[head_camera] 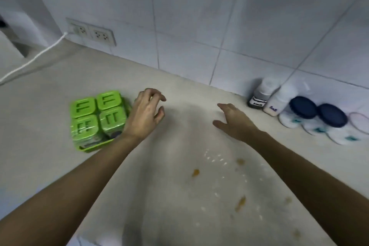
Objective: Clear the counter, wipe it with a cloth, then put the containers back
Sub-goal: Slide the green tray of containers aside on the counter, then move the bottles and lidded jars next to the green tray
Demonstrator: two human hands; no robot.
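Observation:
A green set of spice jars (97,118) in a green tray sits on the pale counter (50,94) at the left. My left hand (144,115) hovers just right of it, fingers curled and apart, holding nothing. My right hand (234,120) is stretched out over the middle of the counter, open and empty. Against the tiled wall at the right stand a dark labelled bottle (259,97), a white labelled bottle (279,99) and two white tubs with dark blue lids (303,109) (332,116). Orange stains (195,172) and white crumbs (215,159) mark the counter near me.
A double wall socket (93,33) sits low on the tiles at the back left, with a white cable (30,61) running from it across the counter to the left. Another white lidded container (359,122) is cut off at the right edge.

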